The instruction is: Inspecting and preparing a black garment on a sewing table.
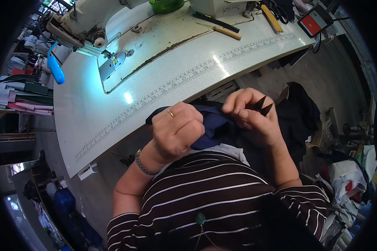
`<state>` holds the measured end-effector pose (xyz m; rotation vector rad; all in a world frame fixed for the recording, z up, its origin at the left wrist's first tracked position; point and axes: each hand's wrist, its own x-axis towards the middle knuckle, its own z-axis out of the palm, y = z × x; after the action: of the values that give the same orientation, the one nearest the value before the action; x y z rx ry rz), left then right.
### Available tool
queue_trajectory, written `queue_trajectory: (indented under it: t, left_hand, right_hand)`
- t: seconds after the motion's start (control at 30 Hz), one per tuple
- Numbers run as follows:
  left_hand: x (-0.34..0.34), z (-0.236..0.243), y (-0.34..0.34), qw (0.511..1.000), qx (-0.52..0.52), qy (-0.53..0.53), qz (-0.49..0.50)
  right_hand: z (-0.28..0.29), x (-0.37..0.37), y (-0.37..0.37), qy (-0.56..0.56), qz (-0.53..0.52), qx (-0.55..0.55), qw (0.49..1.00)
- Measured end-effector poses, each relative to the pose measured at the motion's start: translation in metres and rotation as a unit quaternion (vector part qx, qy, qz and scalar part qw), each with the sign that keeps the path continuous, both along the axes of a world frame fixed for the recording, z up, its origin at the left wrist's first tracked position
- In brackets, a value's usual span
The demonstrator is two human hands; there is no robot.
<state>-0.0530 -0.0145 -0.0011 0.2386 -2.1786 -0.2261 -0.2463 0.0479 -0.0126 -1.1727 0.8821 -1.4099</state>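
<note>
A dark navy garment (215, 127) hangs between my hands, in front of my body just off the table's front edge. My left hand (178, 129) is closed in a fist on the garment's left part; a ring and a metal wristwatch show on that arm. Opposite it, my right hand (255, 115) has its thumb and fingertips drawn together by the cloth's right side. Two dark pointed blades, seemingly thread snips (264, 105), stick up between that thumb and forefinger. The rest of the tool lies hidden in the palm, and what the fingertips pinch is too small to make out.
A sewing machine (86, 29) stands on the white table (151, 96), lit at its needle plate. An awl (222, 31), a black tool and a yellow-handled cutter (272, 19) lie farther back. Dark cloth (295, 121) is heaped at right; bags and scraps (347, 180) lie beyond.
</note>
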Motion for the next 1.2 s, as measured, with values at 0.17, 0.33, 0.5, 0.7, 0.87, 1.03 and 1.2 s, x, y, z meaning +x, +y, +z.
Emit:
queue_trajectory:
  t: [0.17,0.33,0.5,0.7,0.87,1.03,1.2]
  left_hand:
    - [0.001,0.0,-0.001,0.999,-0.014,-0.023,-0.025]
    - [0.013,-0.005,0.014,0.997,-0.039,-0.056,-0.043]
    - [0.019,0.001,0.009,0.998,-0.023,-0.046,0.041]
    - [-0.008,0.009,0.002,0.999,0.016,-0.019,0.025]
    - [0.003,0.022,0.005,0.84,0.457,-0.284,0.065]
    - [0.007,-0.008,0.001,0.533,0.84,0.051,-0.088]
    - [0.003,-0.003,0.011,0.473,0.863,0.137,-0.109]
  right_hand:
    - [-0.008,0.011,0.002,-0.055,0.089,-0.031,0.994]
    - [-0.037,-0.005,0.0,0.421,-0.025,-0.153,0.894]
    - [-0.051,-0.005,0.027,0.257,-0.155,-0.09,0.95]
    - [-0.035,0.015,0.014,0.328,0.049,-0.113,0.937]
    - [0.02,-0.061,-0.012,0.526,-0.302,-0.22,0.764]
    - [0.022,-0.038,0.009,0.414,-0.262,-0.151,0.859]
    - [-0.009,-0.047,0.016,0.299,-0.054,0.112,0.946]
